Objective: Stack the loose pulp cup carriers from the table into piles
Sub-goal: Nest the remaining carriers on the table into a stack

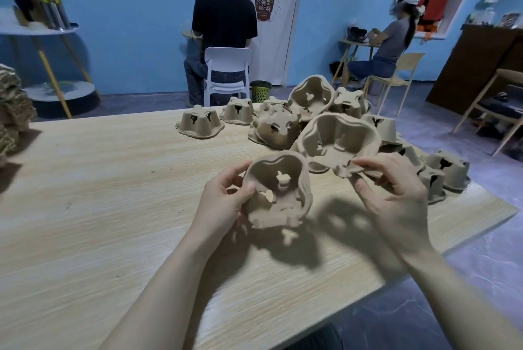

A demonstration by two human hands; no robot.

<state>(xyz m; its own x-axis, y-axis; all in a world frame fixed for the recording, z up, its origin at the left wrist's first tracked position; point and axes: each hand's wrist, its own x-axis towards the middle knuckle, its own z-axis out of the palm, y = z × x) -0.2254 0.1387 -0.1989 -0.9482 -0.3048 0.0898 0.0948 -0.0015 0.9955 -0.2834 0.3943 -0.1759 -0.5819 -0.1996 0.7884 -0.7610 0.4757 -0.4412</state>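
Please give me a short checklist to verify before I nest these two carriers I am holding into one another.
1. Left hand grip on the left carrier: ok, fingers on its rim.
2. Right hand grip on the right carrier: ok, though it only pinches the near edge.
3. Both hollows face you: ok.
4. Carriers aligned for nesting: not ok, they sit side by side, tilted differently.
5. Bare table for a pile: ok.
6. Carriers undamaged: cannot tell.
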